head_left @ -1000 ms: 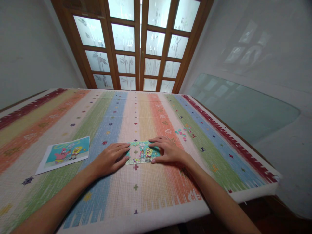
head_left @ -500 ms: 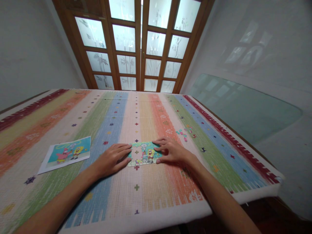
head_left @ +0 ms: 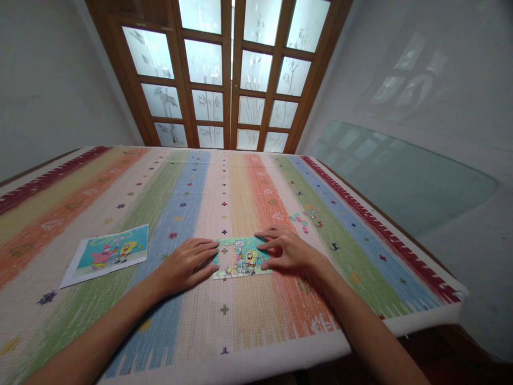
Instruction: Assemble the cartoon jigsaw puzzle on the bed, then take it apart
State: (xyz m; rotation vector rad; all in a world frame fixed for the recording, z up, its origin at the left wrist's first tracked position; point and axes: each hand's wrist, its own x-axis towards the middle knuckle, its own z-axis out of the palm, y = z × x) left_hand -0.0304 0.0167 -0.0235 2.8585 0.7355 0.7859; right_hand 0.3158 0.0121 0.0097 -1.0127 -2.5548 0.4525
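Observation:
A small, partly assembled jigsaw puzzle (head_left: 250, 259) lies flat on the tablecloth, with a gap in its left half where the cloth shows through. Its right side has a yellow square cartoon figure and a taller pale one. My left hand (head_left: 192, 264) rests low at the puzzle's left edge, fingers stretched and touching it. At the right edge, my right hand (head_left: 286, 249) has its thumb and fingers spread, tips against the border. A printed picture sheet (head_left: 112, 251) with the same cartoon figures lies left of my left hand.
Several loose puzzle pieces (head_left: 300, 220) are scattered beyond my right hand. A striped, patterned tablecloth (head_left: 224, 326) covers the table, whose near edge is in front of me. Behind the table stand wooden doors (head_left: 230, 107) with frosted panes. A pale green panel (head_left: 401, 171) is at the right wall.
The puzzle has shifted slightly to the right and nearer, and my right hand has moved right with it. My left hand stays at its left edge. The picture sheet and loose pieces stay put.

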